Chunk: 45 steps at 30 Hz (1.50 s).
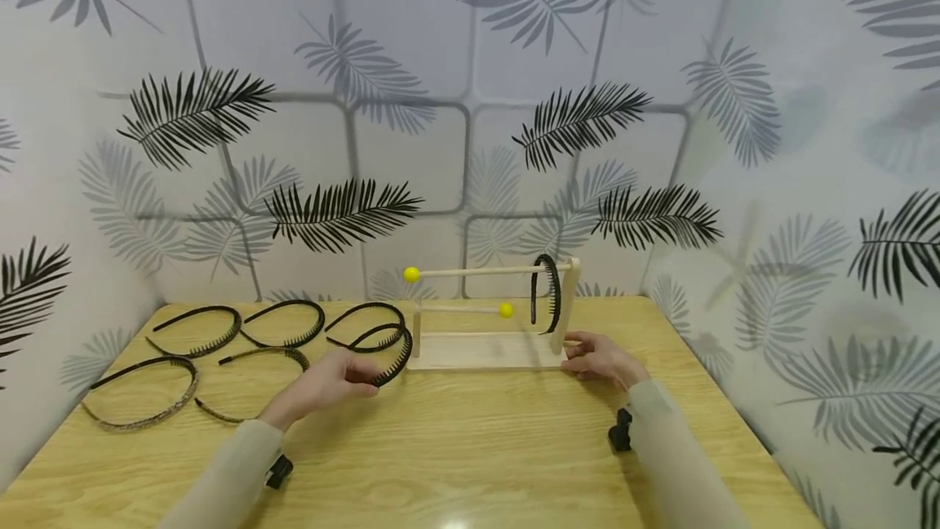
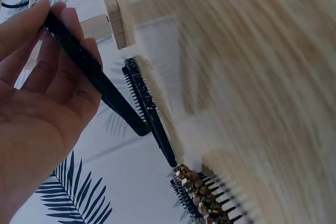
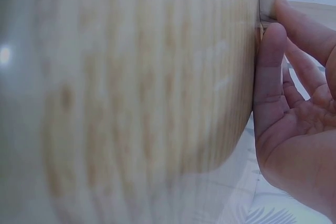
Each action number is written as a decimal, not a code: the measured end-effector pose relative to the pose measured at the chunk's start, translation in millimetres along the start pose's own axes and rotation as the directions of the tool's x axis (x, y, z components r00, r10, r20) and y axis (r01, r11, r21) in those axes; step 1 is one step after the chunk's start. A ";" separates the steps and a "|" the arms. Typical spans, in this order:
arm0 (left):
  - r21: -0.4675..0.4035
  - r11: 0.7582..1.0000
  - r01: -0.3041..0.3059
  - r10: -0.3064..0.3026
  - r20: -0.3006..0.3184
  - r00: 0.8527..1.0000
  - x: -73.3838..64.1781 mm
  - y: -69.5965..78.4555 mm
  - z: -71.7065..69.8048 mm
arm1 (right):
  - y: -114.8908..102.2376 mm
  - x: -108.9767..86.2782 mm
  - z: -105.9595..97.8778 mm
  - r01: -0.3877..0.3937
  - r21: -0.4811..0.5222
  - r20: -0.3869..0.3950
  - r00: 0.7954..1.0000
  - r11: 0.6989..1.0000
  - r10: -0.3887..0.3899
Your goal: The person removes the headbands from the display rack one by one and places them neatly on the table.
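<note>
My left hand (image 1: 334, 382) pinches a black toothed headband (image 1: 400, 362) between thumb and fingers, raised off the table. In the left wrist view this glossy black headband (image 2: 100, 85) slants down from the fingertips. To the right stands a wooden headband stand (image 1: 485, 352) with two horizontal rods, each tipped with a yellow ball (image 1: 412, 274). Another black headband (image 1: 554, 296) hangs on the upper rod, close to the right upright. My right hand (image 1: 602, 359) grips the right end of the stand's base, the thumb (image 3: 270, 61) at its lower edge.
Several headbands lie at the left, including a black one (image 1: 286, 343), a brownish patterned one (image 1: 147, 423) and a black one (image 1: 378, 306) near the stand. The wooden table (image 1: 470, 447) meets a leaf-patterned backdrop (image 1: 411, 162) behind the stand.
</note>
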<state>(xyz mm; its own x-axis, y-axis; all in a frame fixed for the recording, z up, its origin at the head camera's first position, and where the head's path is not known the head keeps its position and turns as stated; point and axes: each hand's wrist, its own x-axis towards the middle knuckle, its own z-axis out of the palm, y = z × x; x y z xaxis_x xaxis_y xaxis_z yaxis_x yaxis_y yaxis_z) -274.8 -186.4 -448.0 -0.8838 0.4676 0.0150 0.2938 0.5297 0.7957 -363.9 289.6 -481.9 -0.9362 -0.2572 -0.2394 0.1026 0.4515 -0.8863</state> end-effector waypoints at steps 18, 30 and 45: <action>0.148 0.980 -0.135 0.100 0.226 0.969 -13.1 -9.2 1.2 | 0.6 -0.9 3.5 -0.013 -0.008 0.002 1.000 1.000 0.013; 0.162 0.976 -0.146 0.104 0.243 0.965 -13.5 -14.6 -7.3 | -3.2 0.8 2.5 0.015 0.005 0.016 1.000 1.000 -0.015; 0.135 0.982 -0.130 0.089 0.273 0.958 -6.4 -14.1 -9.5 | 0.9 -1.2 -2.0 0.002 0.012 0.003 1.000 1.000 -0.002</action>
<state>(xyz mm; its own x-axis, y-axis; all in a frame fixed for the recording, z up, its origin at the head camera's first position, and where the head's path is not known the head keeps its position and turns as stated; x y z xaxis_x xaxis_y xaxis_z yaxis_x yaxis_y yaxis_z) -276.7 -203.6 -453.6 -0.7208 0.6885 -0.0803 0.4525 0.5551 0.6979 -363.3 292.0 -481.6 -0.9356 -0.2605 -0.2384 0.1044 0.4408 -0.8915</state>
